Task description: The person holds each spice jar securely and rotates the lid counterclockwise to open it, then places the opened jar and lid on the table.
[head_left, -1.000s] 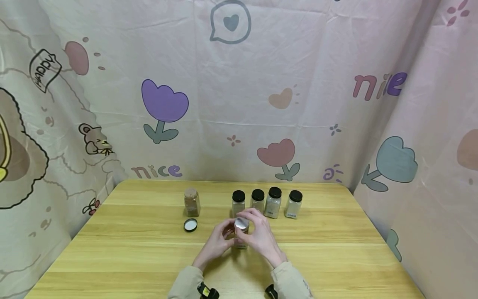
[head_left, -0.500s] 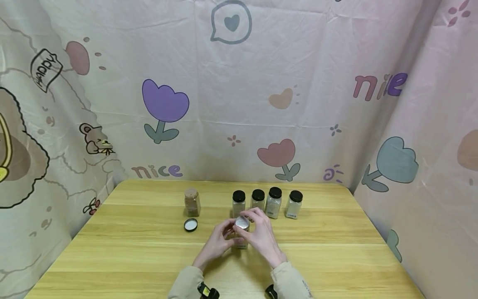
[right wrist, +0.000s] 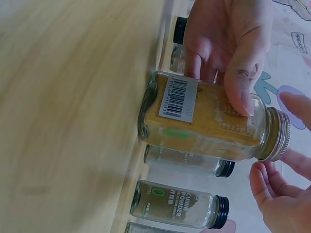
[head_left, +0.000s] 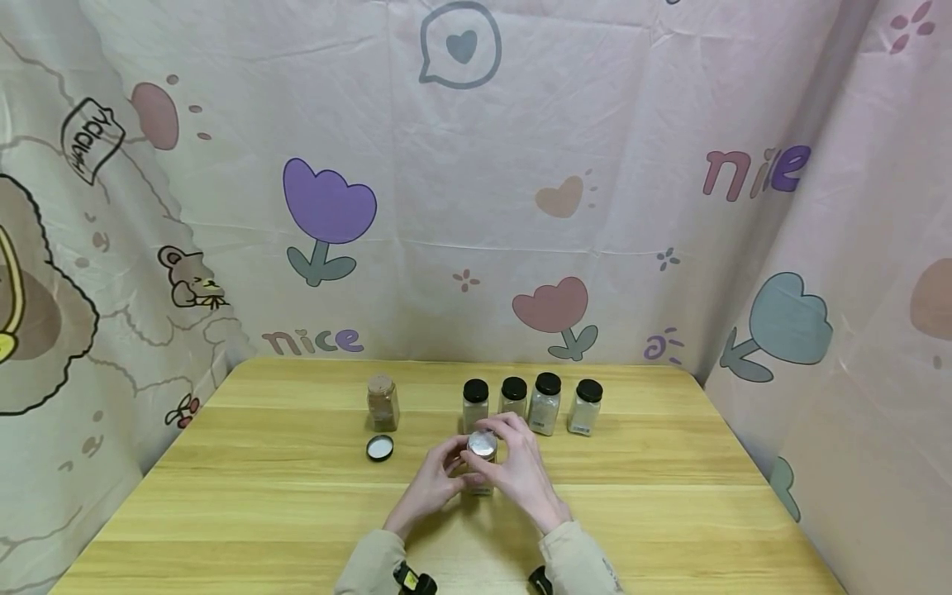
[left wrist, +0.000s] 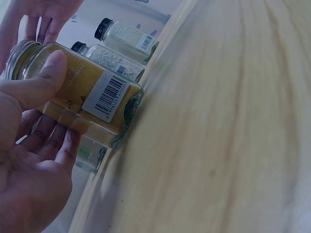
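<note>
My left hand (head_left: 433,487) grips an upright glass spice jar (left wrist: 77,92) of yellow-brown powder by its body, thumb on the side near the barcode label. At its top, my right hand (head_left: 524,475) curls thumb and fingers about the silver lid (head_left: 482,445). In the right wrist view some right fingers (right wrist: 265,182) are close by the lid's (right wrist: 278,136) rim, and the thumb stands somewhat off it; contact is hard to tell. The jar's base is at the table surface.
Behind the hands stand several black-capped jars (head_left: 545,403), one labelled cumin powder (right wrist: 175,204). At left, a brown-filled jar (head_left: 383,405) without a black cap stands behind an upturned black cap (head_left: 379,448). A printed curtain (head_left: 446,314) hangs behind the wooden table (head_left: 260,487).
My right thumb has shifted slightly left across the edge of the silver lid, and the lid's reflection looks different. The left hand and the jar stay in place.
</note>
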Demonstrator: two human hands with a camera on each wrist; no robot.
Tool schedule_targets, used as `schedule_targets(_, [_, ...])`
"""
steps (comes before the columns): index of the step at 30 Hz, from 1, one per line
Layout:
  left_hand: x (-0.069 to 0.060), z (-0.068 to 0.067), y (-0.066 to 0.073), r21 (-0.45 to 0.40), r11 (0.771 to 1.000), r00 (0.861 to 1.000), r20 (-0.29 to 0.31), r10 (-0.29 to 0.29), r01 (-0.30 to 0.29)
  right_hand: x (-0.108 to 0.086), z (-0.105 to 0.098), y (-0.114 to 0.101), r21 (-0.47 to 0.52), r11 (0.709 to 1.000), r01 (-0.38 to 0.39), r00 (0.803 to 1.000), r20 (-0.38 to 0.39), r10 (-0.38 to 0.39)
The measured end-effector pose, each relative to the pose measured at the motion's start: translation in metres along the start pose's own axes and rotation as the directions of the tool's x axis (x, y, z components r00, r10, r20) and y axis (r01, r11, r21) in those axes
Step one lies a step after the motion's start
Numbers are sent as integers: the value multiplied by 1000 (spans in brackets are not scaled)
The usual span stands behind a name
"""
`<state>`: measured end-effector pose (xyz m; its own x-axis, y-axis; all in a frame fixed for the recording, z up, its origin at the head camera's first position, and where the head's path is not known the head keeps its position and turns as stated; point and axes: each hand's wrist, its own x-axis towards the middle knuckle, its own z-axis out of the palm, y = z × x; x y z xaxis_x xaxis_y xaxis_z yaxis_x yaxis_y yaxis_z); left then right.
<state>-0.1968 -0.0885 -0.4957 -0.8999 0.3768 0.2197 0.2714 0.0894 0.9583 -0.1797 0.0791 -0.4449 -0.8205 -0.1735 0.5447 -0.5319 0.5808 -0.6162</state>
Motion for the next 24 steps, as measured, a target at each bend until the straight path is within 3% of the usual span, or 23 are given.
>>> schedule_targets(7, [-1,1,2,-10,1000,1000,-5,-13,13,0,0,1,9,1000,4,1000,-19,-4])
schedule_targets(17, [0,-1,-2,7,999,999,20,37,-37,1,-2,0,40,999,28,999,45,-30])
schedule_targets(24, [0,0,-1,18,999,1000,9,28,-29,0,0,0,-41,999,6,1000,30,-5])
